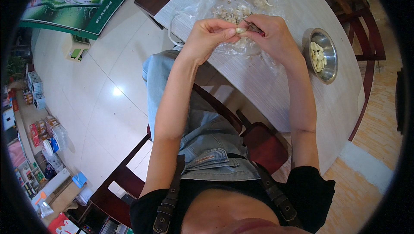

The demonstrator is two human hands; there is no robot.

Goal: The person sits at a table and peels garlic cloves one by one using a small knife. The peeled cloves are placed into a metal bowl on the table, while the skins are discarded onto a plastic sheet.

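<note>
A pale garlic clove (pixel 240 30) is pinched between the thumb and fingers of my left hand (pixel 213 33). Gripped in my right hand (pixel 271 33) is a small knife (pixel 254 27), its dark blade beside the clove and a bit of red showing at the handle. Both hands meet above a clear plastic bag (pixel 207 3) spread on the table. Papery garlic skins (pixel 234 12) lie heaped on the bag, partly covered by my hands. To the right of my right forearm, a metal bowl (pixel 331 56) holds several peeled garlic cloves (pixel 318 56).
The light wood-grain table (pixel 258 91) has its near edge by my legs. Dark red wooden chairs (pixel 265 143) stand close below and at the right. Across the tiled floor (pixel 106 72) are a green printed carton (pixel 74 11), a plastic stool (pixel 76 48) and packaged goods (pixel 48 133).
</note>
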